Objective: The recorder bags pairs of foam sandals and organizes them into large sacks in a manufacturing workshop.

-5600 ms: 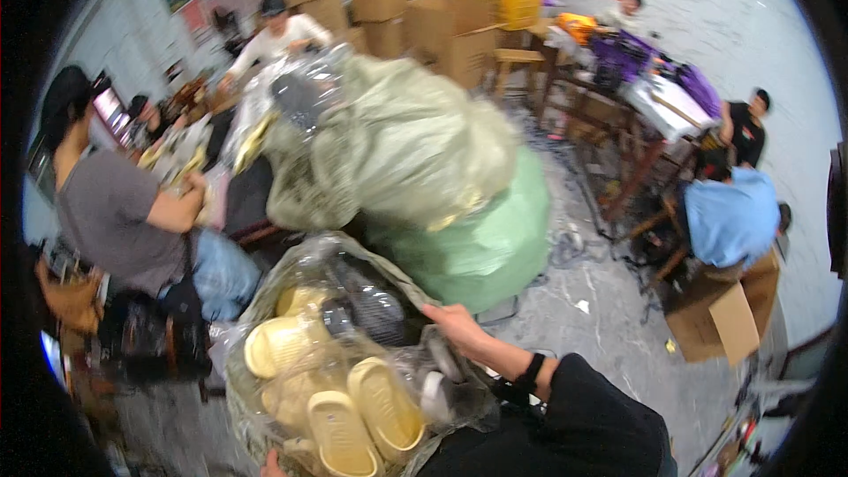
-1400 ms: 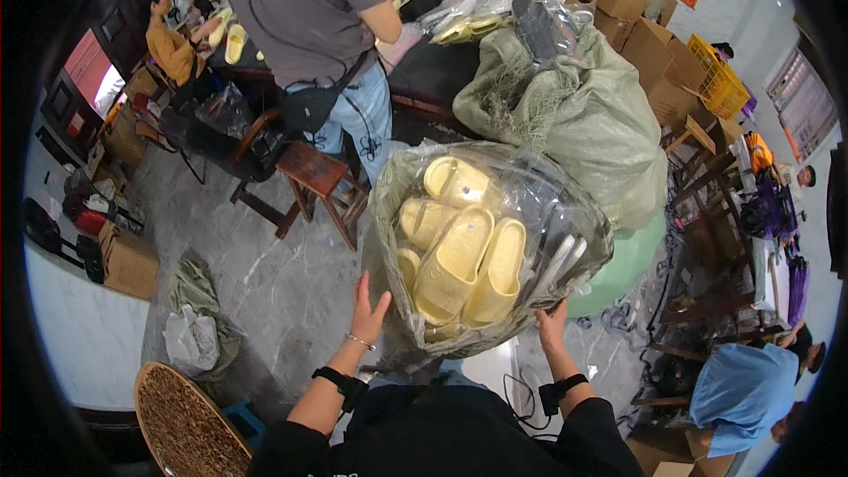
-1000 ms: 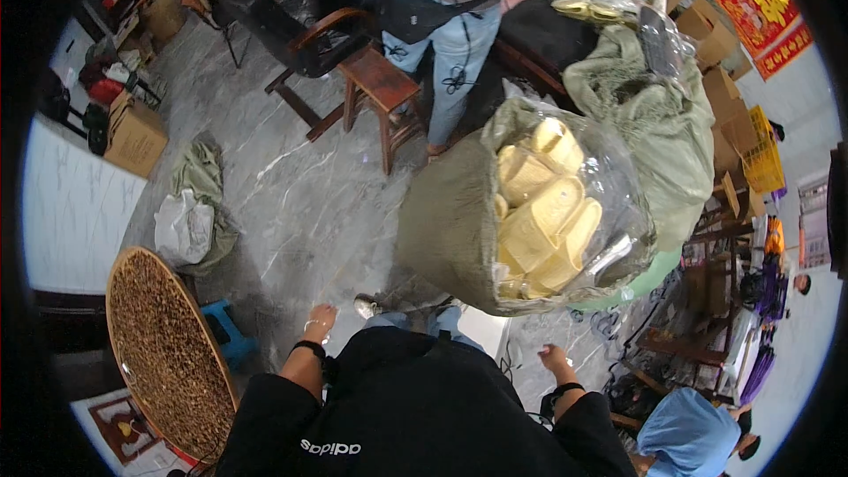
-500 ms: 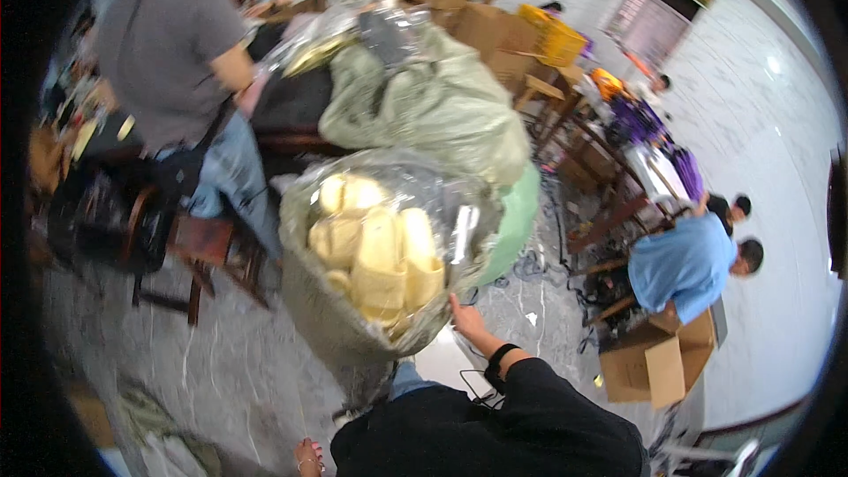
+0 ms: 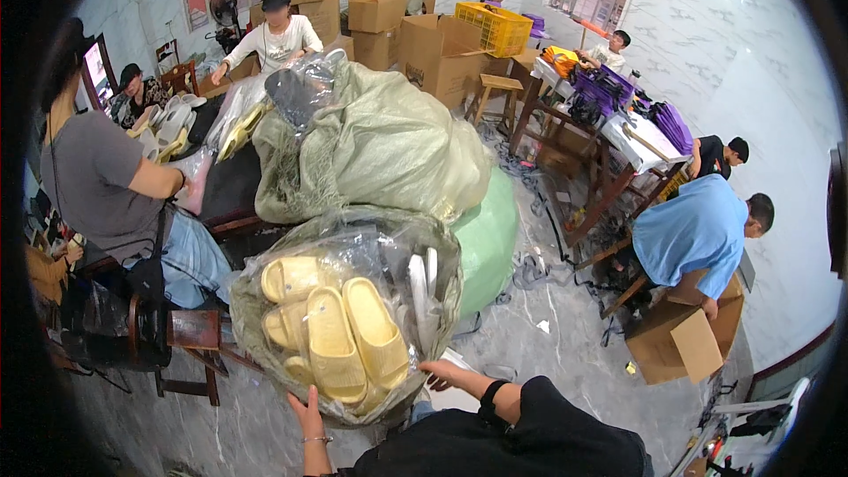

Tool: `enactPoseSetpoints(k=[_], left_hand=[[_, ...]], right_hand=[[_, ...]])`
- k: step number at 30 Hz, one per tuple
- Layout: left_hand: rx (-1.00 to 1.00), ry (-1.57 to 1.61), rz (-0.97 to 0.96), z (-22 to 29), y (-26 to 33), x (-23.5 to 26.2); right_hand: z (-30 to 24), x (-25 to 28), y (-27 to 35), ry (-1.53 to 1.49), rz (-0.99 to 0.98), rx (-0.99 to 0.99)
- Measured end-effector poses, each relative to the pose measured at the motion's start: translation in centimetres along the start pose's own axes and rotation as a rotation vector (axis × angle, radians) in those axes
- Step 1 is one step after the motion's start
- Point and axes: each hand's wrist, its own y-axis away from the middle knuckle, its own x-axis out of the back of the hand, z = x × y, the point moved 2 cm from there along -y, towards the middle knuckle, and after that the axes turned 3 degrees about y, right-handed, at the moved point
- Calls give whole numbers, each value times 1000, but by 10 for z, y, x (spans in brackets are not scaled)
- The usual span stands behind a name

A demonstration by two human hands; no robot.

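Bag: a big clear plastic bag [image 5: 349, 318] stuffed with pale yellow foam slippers [image 5: 340, 340], bulging and crinkled, standing just ahead of the person on the floor.
Left hand: the left hand [image 5: 309, 420] lies flat against the bag's lower side, fingers spread open, pressing rather than gripping.
Right hand: the right hand [image 5: 446, 377] reaches to the bag's lower right edge; fingers partly hidden, so I cannot tell whether they clutch the plastic.
Relation: the bag rises up and away from both hands, long axis roughly upright; both hands touch its base.
Behind: a woven green sack [image 5: 380, 146], soft and slumped, on a smooth mint-green bundle [image 5: 490, 243].
Around: cardboard boxes [image 5: 375, 4], seated workers, grey marble floor [image 5: 548, 362].
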Motion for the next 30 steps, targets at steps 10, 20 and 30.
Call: enactPoseSetpoints(k=[10, 20, 30], left_hand=[[-52, -455, 88, -13, -11, -17], [-32, -705, 159, -19, -7, -9], [142, -762, 190, 1, -20, -28]], right_hand=[[7, 19, -36, -268, -190, 28], [8, 27, -42, -258, -152, 21], [-19, 52, -34, -634, -219, 339]])
